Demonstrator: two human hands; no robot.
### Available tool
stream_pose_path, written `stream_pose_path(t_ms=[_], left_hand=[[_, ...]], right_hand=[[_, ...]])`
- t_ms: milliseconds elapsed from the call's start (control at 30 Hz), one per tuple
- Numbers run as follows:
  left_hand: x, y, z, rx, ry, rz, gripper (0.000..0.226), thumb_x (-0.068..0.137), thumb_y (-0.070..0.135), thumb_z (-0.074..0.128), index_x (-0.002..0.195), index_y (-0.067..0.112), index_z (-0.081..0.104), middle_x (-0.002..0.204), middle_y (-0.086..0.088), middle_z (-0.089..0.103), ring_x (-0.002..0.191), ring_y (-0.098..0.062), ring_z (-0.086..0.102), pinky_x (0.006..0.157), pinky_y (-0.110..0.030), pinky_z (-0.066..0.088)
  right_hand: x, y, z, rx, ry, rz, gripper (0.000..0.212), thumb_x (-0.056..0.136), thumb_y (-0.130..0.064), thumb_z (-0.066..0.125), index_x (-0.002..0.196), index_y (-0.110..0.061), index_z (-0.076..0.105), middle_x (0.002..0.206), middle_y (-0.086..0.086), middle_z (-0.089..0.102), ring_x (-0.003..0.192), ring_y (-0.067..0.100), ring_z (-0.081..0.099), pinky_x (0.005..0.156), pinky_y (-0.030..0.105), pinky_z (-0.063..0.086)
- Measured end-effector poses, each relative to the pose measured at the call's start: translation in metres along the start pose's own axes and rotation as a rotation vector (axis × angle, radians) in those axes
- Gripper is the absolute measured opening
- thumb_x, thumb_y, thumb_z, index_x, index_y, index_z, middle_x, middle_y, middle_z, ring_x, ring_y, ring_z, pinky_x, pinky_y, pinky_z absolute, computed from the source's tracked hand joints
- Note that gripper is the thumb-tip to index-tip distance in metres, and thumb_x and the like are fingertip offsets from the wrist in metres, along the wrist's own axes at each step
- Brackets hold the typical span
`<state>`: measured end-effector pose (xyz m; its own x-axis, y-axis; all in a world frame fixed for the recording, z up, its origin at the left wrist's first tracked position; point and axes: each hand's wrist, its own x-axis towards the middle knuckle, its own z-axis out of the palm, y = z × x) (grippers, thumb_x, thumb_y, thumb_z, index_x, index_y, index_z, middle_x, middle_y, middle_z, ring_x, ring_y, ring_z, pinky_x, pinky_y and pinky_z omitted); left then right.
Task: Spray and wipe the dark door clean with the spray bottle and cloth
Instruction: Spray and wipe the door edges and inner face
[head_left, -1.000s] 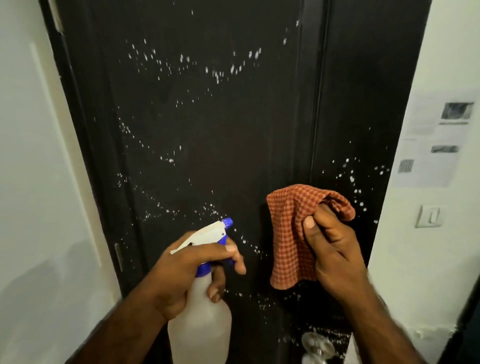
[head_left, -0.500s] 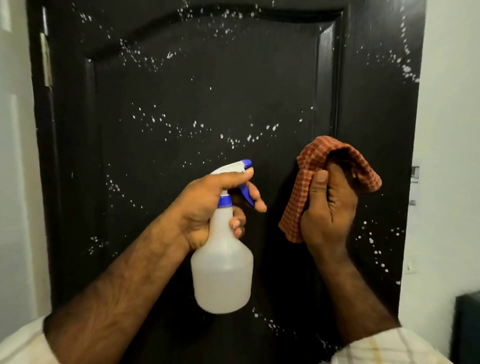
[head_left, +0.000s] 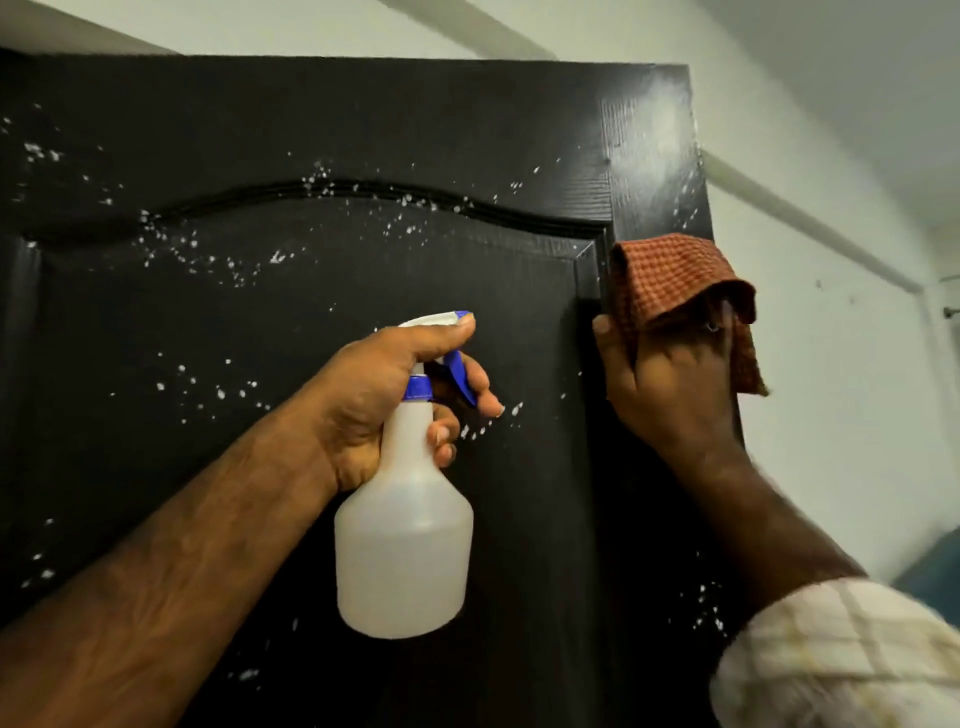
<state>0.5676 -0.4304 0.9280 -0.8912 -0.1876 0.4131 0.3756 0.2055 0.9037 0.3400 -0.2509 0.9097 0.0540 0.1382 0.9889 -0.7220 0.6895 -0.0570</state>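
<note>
Grained dark door; left hand grips translucent bottle; right hand holds checked cloth.

I am indoors in a home: a dark panelled wooden door, plain pale painted walls and ceiling.

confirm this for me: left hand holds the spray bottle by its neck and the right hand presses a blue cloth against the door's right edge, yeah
Not quite: the cloth is orange-red checked, not blue, as the head view shows. The rest stands: the left hand holds the spray bottle by its neck, and the right hand presses the cloth against the door's right edge.
</note>
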Motion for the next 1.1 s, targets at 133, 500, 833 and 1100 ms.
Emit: stream_pose_path(t_ms=[133, 500, 833, 1100], left_hand=[[0.019, 0.016, 0.002, 0.024, 0.016, 0.022, 0.047, 0.099, 0.051, 0.062, 0.089, 0.005, 0.072, 0.099, -0.023, 0.076, 0.044, -0.015, 0.049, 0.046, -0.027, 0.048], [0.049, 0.044, 0.031, 0.042, 0.106, 0.141, 0.049, 0.099, 0.053, 0.059, 0.088, 0.006, 0.071, 0.094, -0.019, 0.076, 0.044, -0.013, 0.048, 0.042, -0.024, 0.048], [0.078, 0.054, 0.044, 0.093, 0.234, 0.194, 0.049, 0.098, 0.053, 0.061, 0.087, 0.006, 0.071, 0.093, -0.019, 0.076, 0.043, -0.012, 0.048, 0.043, -0.023, 0.049], [0.077, 0.057, 0.026, 0.14, 0.224, 0.163, 0.048, 0.096, 0.055, 0.061, 0.089, 0.009, 0.071, 0.092, -0.015, 0.076, 0.043, -0.012, 0.05, 0.042, -0.024, 0.05]], right_hand=[[0.069, 0.005, 0.012, -0.084, -0.159, -0.022, 0.086, 0.104, -0.074, 0.013, 0.122, -0.013, 0.071, 0.121, 0.025, 0.071, 0.113, 0.045, 0.065, 0.103, 0.055, 0.047], [0.037, 0.062, 0.016, 0.104, -0.242, -0.311, 0.049, 0.109, -0.048, 0.043, 0.128, -0.014, 0.073, 0.138, 0.015, 0.069, 0.139, 0.033, 0.053, 0.123, 0.05, 0.032], [0.148, 0.021, 0.071, 0.104, -0.272, -0.317, 0.063, 0.109, -0.061, 0.026, 0.106, -0.02, 0.074, 0.115, 0.01, 0.075, 0.115, 0.03, 0.064, 0.117, 0.052, 0.03], [0.094, 0.055, 0.084, 0.349, -0.013, -0.253, 0.037, 0.094, -0.03, 0.048, 0.077, -0.006, 0.07, 0.084, 0.013, 0.073, 0.079, 0.035, 0.065, 0.077, 0.046, 0.051]])
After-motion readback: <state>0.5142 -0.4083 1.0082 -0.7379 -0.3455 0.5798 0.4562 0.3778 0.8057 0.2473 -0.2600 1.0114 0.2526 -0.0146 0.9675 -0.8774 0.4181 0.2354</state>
